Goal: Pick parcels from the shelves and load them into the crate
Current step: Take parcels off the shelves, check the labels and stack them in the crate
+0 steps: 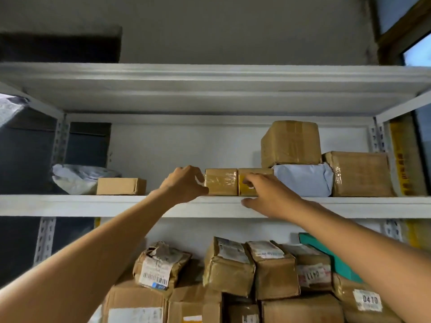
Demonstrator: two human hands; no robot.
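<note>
Label "0410" [368,300] on lower-shelf carton [345,290]

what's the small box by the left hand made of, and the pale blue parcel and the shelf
Small box: brown cardboard under glossy clear tape, judging by the shine and wrinkles.
Pale blue parcel: probably a soft plastic mailer, matte and creased.
Shelf: looks like white-painted metal, given the slotted uprights.

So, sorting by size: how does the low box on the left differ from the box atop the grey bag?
The low box is flat, bare cardboard, standing on the shelf; the top box is taller, wrapped in tape, resting on the grey bag. Both are brown cardboard.
</note>
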